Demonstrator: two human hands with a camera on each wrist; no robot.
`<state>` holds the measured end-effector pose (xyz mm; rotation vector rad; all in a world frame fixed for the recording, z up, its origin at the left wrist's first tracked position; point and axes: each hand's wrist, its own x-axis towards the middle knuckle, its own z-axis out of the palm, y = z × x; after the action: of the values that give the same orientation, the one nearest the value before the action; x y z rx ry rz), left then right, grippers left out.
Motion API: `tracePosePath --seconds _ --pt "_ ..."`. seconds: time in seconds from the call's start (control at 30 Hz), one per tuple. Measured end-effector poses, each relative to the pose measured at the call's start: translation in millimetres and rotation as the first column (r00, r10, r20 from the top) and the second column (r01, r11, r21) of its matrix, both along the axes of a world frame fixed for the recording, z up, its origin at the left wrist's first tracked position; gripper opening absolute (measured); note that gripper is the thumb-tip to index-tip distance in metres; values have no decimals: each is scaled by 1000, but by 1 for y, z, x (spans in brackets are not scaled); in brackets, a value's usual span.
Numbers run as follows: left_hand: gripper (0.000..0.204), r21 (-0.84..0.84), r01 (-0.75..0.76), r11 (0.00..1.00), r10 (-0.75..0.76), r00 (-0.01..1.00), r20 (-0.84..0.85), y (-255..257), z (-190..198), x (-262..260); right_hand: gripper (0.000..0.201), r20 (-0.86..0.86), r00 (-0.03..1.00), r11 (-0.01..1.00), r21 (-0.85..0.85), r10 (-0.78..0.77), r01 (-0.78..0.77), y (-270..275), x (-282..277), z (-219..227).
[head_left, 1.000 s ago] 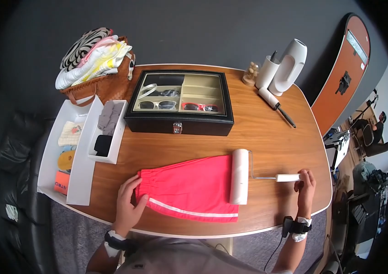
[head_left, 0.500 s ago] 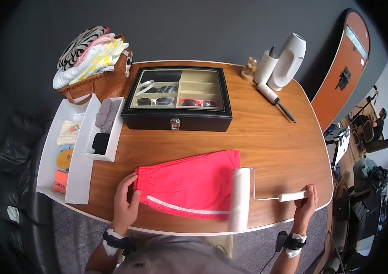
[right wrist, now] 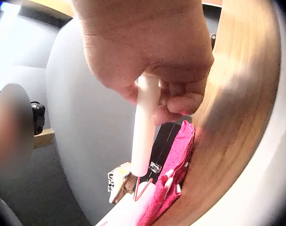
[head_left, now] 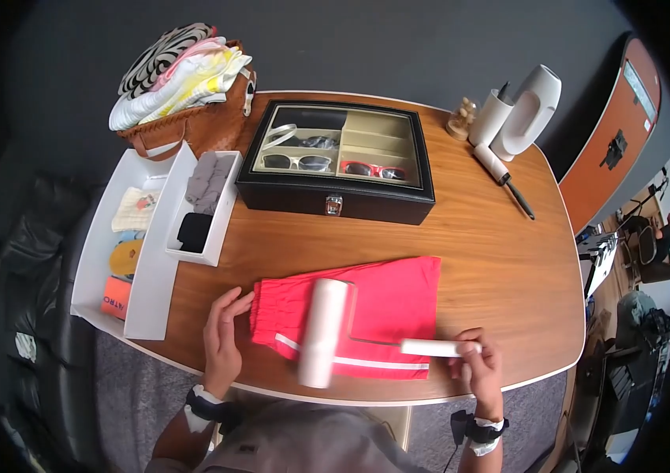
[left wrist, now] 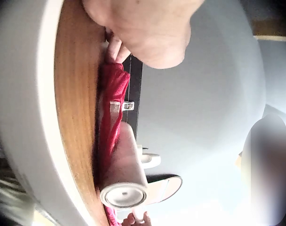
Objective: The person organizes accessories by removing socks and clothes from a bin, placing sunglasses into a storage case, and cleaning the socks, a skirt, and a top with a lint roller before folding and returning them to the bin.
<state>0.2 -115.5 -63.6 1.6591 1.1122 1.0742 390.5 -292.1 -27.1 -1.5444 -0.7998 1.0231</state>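
Pink shorts (head_left: 398, 299) with a white side stripe lie flat on the table, elastic waistband toward the left. My right hand (head_left: 481, 366) grips the white handle (right wrist: 145, 127) of a large lint roller. The handle also shows in the right wrist view, with fingers curled round its end. Across the shorts near the waistband lies the white roll of the lint roller (head_left: 323, 331). My left hand (head_left: 223, 339) is by the waistband with its fingers extended, fingertips right at the elastic edge. In the left wrist view the roll's round end (left wrist: 124, 194) faces the camera.
A black glasses case (head_left: 335, 206) with a glass lid stands behind the shorts. White boxes (head_left: 154, 296) of folded clothes are at left, beside a brown basket (head_left: 209, 130) of clothing. At back right are a smaller lint roller (head_left: 493, 163), a white vase (head_left: 528, 110) and a glass jar (head_left: 461, 122).
The right hand has swept the lint roller from the shorts' right hem leftward over the fabric toward the waistband. The left hand's fingers have straightened at the waistband's edge.
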Motion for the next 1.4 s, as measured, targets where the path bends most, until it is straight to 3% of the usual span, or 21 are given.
tracePosePath --seconds 0.13,0.3,0.47,0.53,0.67,0.73,0.8,0.9,1.1,1.33,1.4 --pt "67 -50 44 998 -38 992 121 2 -10 -3 23 13 972 969 -77 235 -233 26 -26 13" --pt "79 -149 151 977 -111 963 245 9 -6 -11 23 62 919 919 -91 389 -383 51 -36 25" --pt "82 -183 149 972 -106 969 225 9 -4 -9 21 84 886 888 -115 456 -446 61 -46 22" --pt "81 -130 147 981 -119 972 200 12 -4 -7 21 95 907 909 -118 410 -399 57 -40 23" --pt "48 -104 92 990 -94 995 -14 7 8 0 20 59 972 974 -45 227 -224 36 -11 9" --pt "40 -48 24 999 -30 994 -109 5 -3 4 16 36 997 996 38 74 -76 19 6 1" --pt "44 -14 -8 1000 7 998 -59 3 -3 7 18 -1 996 992 86 -90 89 0 23 -2" --pt "39 20 -20 1000 21 999 -46 2 -4 9 19 20 956 947 138 -294 289 -27 49 -5" --pt "36 38 -31 999 33 997 -67 3 -9 7 28 -7 794 763 273 -608 586 -52 77 -12" --pt "35 75 -31 997 36 996 -78 3 -9 7 28 -155 650 567 369 -744 737 -56 113 -8" --pt "34 83 -31 996 38 996 -81 3 -8 8 27 -154 686 586 411 -711 699 -49 120 -8"
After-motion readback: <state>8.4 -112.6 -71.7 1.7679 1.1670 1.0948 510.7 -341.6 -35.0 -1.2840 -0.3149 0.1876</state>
